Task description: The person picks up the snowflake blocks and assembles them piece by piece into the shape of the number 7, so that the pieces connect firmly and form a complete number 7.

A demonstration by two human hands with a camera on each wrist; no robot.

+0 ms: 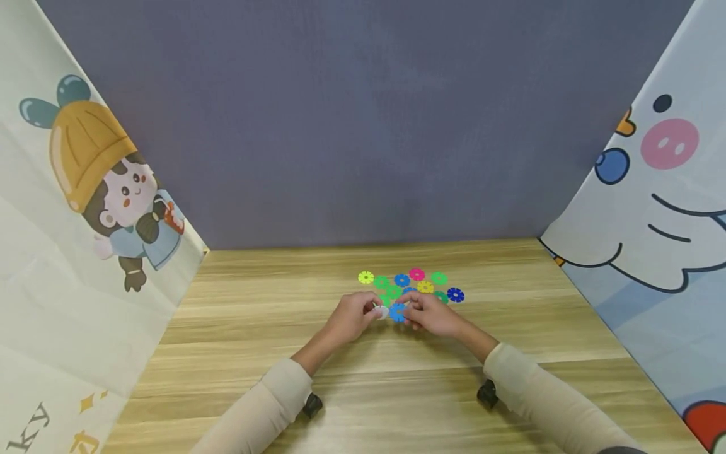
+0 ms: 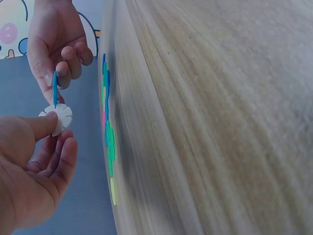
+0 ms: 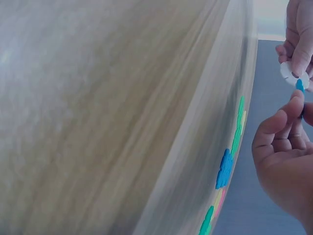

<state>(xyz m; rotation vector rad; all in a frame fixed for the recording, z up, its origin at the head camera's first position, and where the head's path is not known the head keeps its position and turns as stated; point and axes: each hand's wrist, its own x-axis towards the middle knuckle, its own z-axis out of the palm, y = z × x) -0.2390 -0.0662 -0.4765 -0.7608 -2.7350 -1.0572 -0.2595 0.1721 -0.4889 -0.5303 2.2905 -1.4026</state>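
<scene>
My left hand (image 1: 356, 315) pinches a white notched disc (image 2: 62, 117) between thumb and fingers, its flat face turned toward the left wrist camera. A blue notched disc (image 1: 398, 312) is pinched by my right hand (image 1: 433, 313); the left wrist view shows it edge-on. The blue disc's lower edge meets the white disc's rim in that view, the two standing crosswise. Both hands are close together above the tabletop, just on the near side of a loose group of similar discs. In the right wrist view, the right hand's fingers (image 3: 281, 127) curl beneath the blue disc.
Several flat notched discs lie on the wooden table (image 1: 255, 340), among them a yellow-green disc (image 1: 365, 277), a pink disc (image 1: 416, 274) and a dark blue disc (image 1: 455, 294). A grey panel (image 1: 363, 126) rises behind the table, with printed cartoon panels on both sides.
</scene>
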